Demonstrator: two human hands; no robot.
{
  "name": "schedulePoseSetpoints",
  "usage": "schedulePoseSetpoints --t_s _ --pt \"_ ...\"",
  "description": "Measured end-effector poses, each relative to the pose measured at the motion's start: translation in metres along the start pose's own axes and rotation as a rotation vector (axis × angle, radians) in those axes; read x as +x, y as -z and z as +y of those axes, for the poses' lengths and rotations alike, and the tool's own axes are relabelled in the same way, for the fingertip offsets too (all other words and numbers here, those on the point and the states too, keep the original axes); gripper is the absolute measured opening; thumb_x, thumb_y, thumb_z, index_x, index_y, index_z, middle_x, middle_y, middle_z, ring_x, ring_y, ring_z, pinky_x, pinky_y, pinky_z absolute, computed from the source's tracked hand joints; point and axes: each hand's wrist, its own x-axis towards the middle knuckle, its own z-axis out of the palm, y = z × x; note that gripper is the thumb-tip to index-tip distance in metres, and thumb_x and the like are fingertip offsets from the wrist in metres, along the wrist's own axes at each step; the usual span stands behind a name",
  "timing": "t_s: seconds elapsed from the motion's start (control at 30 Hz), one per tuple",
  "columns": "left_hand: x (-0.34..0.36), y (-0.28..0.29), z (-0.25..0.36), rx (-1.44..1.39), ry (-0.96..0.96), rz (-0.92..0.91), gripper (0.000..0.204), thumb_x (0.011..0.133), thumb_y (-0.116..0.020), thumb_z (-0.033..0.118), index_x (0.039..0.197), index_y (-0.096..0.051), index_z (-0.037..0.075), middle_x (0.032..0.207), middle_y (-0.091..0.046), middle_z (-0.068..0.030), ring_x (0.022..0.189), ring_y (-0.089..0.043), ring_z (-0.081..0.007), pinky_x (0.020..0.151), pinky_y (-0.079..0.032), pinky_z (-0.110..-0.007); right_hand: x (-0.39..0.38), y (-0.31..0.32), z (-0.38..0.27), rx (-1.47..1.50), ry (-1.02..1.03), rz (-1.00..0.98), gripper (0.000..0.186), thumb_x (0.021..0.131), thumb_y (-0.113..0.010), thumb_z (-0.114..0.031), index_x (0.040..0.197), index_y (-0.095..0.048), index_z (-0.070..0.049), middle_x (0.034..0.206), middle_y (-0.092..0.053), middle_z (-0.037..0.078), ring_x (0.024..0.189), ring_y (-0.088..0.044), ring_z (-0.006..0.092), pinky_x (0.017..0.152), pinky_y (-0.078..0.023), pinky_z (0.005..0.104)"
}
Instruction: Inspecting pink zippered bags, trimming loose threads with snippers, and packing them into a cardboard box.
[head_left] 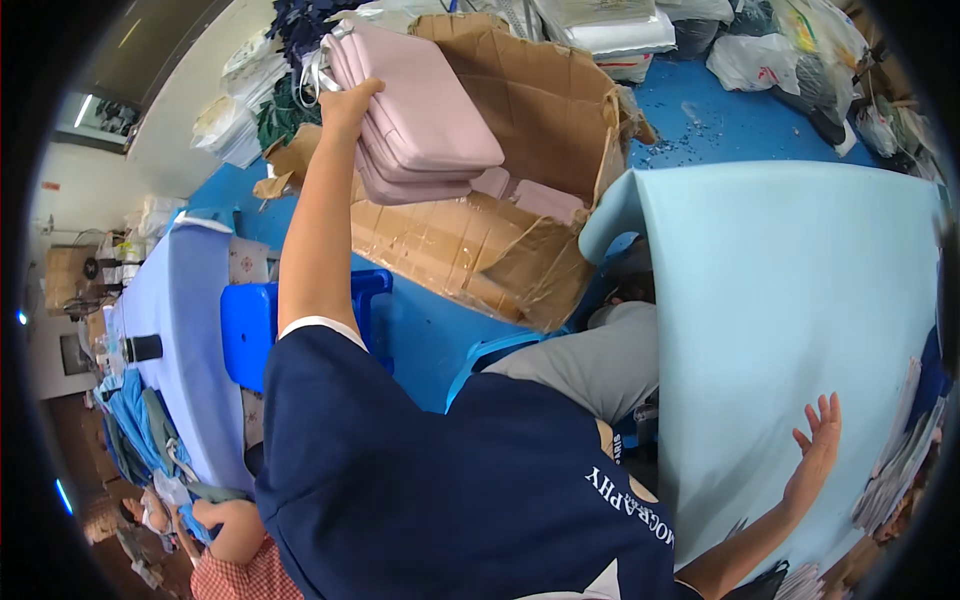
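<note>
My left hand (350, 105) is stretched far out and grips a small stack of pale pink, flat zipped cases (430, 100) by one edge. The cases have rounded corners, and whitish straps hang by the hand. The stack is held over an open brown cardboard box (440, 245), inside which more pink cases (548, 200) show. On the other side, my right hand (822, 440) is raised just over the light blue covered table (760, 280), with its fingers apart and nothing in it. Whether it touches the cover I cannot tell.
A blue plastic stool (248, 335) stands beside my left arm, by a table with a lilac-blue cover (190, 330). Plastic bags (765, 65) lie on the blue floor at far right. Paper stacks (895, 470) line the right table edge. Another person (240, 550) sits at lower left.
</note>
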Motion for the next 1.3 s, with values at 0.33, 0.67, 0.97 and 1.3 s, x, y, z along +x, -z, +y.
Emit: schedulePoseSetpoints --t_s 0.33,0.67,0.97,1.3 --pt "0.008 -0.205 -0.197 0.522 0.256 -0.226 0.092 0.058 -0.07 0.046 0.125 -0.04 -0.01 0.13 -0.038 -0.024 0.123 -0.035 -0.029 0.103 -0.026 -0.032 0.046 -0.028 0.006 -0.227 -0.127 -0.04 0.043 0.094 -0.039 -0.029 0.13 -0.041 -0.005 0.127 -0.047 0.008 0.101 -0.052 0.0184 0.079 -0.042 0.0302" --pt "-0.148 0.013 -0.113 0.324 0.997 -0.617 0.049 0.074 -0.064 0.028 0.112 -0.053 -0.002 0.098 -0.061 -0.0148 0.084 -0.06 -0.023 0.075 -0.049 -0.038 0.057 -0.018 0.017 -0.259 -0.077 -0.046 0.035 0.093 -0.046 -0.019 0.124 -0.046 -0.004 0.115 -0.05 0.007 0.083 -0.047 0.0122 0.07 -0.041 0.0237" --pt "-0.15 0.017 -0.265 0.461 0.928 -0.748 0.038 0.075 -0.061 0.032 0.1 -0.056 0.005 0.091 -0.063 -0.0114 0.078 -0.061 -0.0265 0.074 -0.049 -0.043 0.051 -0.027 0.033 -0.421 0.068 0.001 0.032 0.092 -0.048 -0.017 0.121 -0.049 -0.004 0.117 -0.048 0.009 0.087 -0.049 0.0137 0.069 -0.04 0.0237" --pt "-0.135 -0.092 -0.314 1.008 0.807 -0.317 0.093 0.075 -0.058 0.032 0.13 0.0 -0.018 0.125 -0.036 -0.0335 0.118 -0.041 -0.0361 0.095 -0.038 -0.044 0.02 -0.048 0.0 -0.71 -0.071 -0.108 0.035 0.092 -0.049 -0.019 0.12 -0.047 0.001 0.119 -0.048 0.013 0.107 -0.049 0.0219 0.086 -0.042 0.0303"
